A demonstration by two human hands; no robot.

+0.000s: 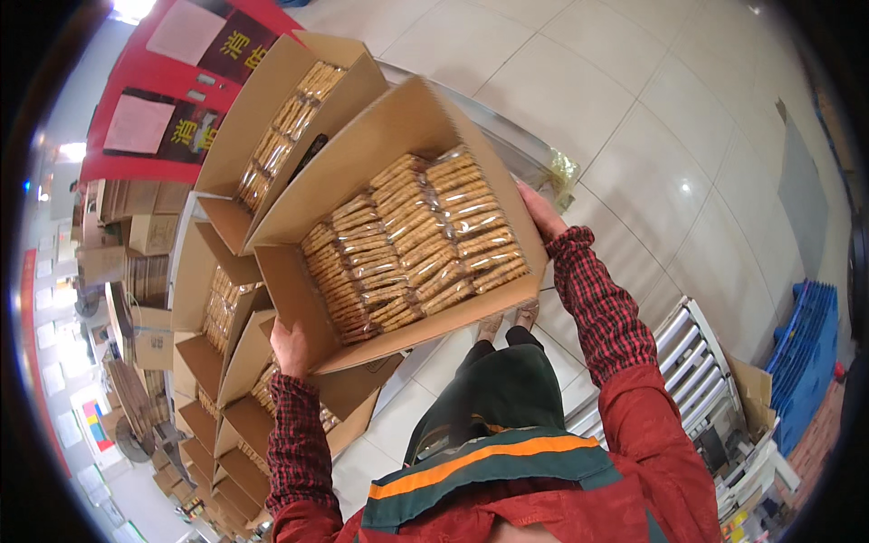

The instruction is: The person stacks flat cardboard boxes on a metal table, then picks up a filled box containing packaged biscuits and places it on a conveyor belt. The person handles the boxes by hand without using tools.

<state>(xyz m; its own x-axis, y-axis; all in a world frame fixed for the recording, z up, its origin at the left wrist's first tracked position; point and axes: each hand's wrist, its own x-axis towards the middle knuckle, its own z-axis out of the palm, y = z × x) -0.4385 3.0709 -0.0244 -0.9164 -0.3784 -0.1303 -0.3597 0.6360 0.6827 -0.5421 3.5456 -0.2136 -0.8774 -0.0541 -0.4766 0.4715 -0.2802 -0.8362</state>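
Note:
Between both my hands is an open cardboard box, tilted in the view. Rows of clear-wrapped golden-brown biscuits or similar snacks fill its bottom. My left hand grips the box's near left corner, thumb on the wall. At the far right side, my right hand clasps the outer wall, its fingertips partly hidden. Just beyond it on the left stands another open box with the same wrapped snacks. A dark object shows between these two boxes.
More open boxes of snacks crowd the left side. Red cabinet doors stand at upper left. A roller conveyor lies at right, with a blue plastic pallet beyond. Tape-wrapped metal framing runs behind the held box over the tiled floor.

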